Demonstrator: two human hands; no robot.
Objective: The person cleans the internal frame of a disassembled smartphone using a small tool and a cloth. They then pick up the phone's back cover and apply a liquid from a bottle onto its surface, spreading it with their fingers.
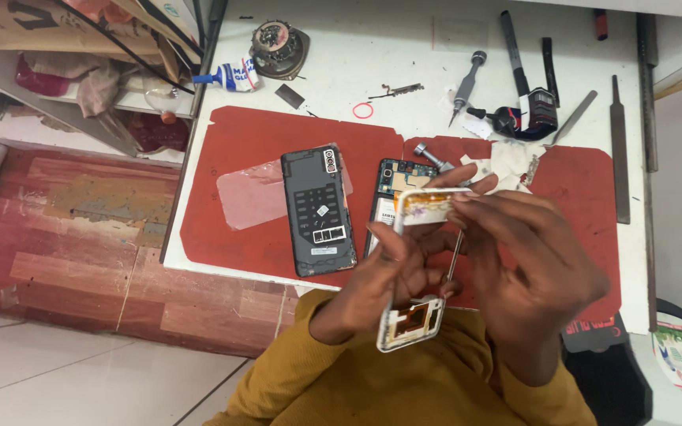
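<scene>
Both hands (467, 260) grip upright frame (420, 268)

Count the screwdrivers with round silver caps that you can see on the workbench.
2. One screwdriver lies on the white bench top above the red mat. The second screwdriver rests on the mat beside the opened phone, just above the hands. Others may be hidden under the hands.

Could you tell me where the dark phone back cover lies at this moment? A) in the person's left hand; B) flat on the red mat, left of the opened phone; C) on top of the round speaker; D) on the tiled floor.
B: the dark back cover lies flat on the red mat, inner side up, just left of the opened phone, clear of both hands.
</scene>
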